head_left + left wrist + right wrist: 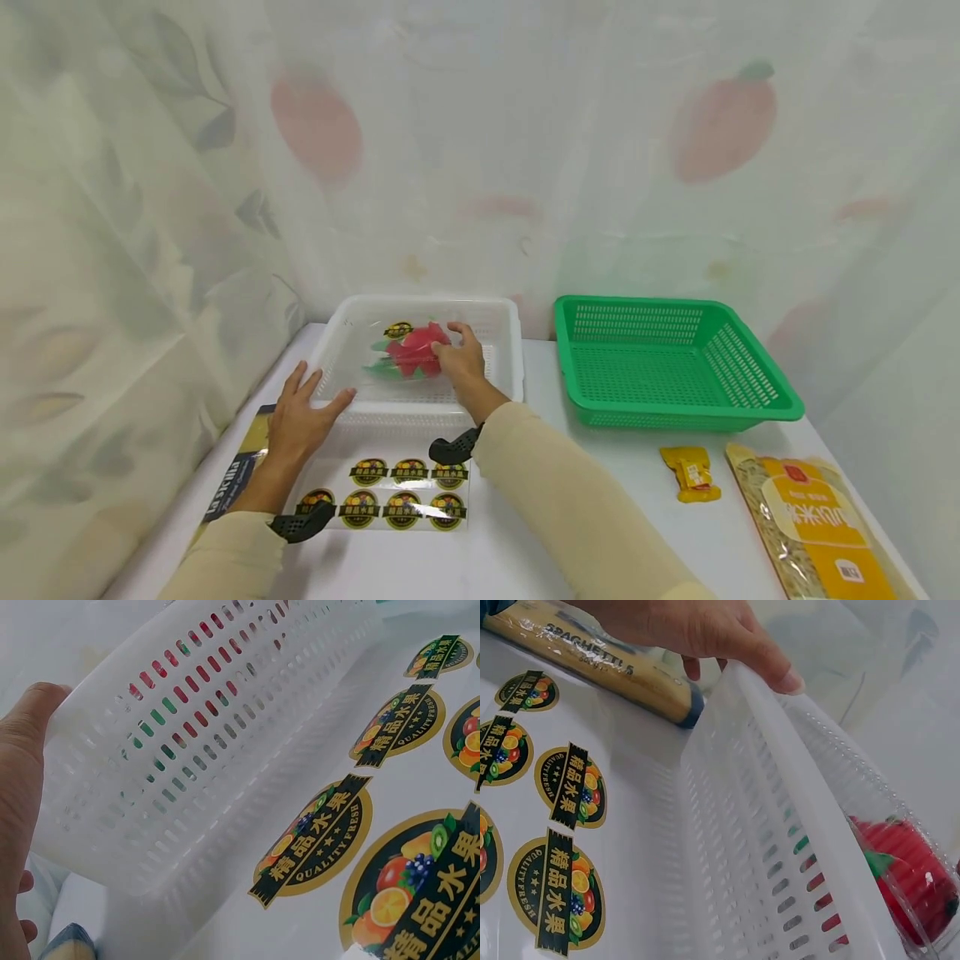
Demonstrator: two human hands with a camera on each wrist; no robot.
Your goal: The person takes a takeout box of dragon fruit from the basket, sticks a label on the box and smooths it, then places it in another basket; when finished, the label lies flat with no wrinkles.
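Note:
A white plastic basket point(420, 407) stands at the left back of the table. Inside it lies a clear plastic box point(855, 776) with red and green produce point(416, 350) and a round black-and-gold label point(398, 331) on top. My right hand point(462, 364) is over the basket, thumb and index finger curved at the box's right end, holding it. At the front left corner, my left hand point(297, 419) grips the basket, thumb over the rim and other fingers at the outer side. The right wrist view shows this left hand point(705, 630) on the corner.
A sheet of fruit labels point(401, 492) lies before the basket, a spaghetti pack point(232, 479) left of it. To the right are a green basket point(678, 414), a small yellow packet point(690, 475) and a yellow grain bag point(817, 525). A printed curtain point(465, 150) hangs behind.

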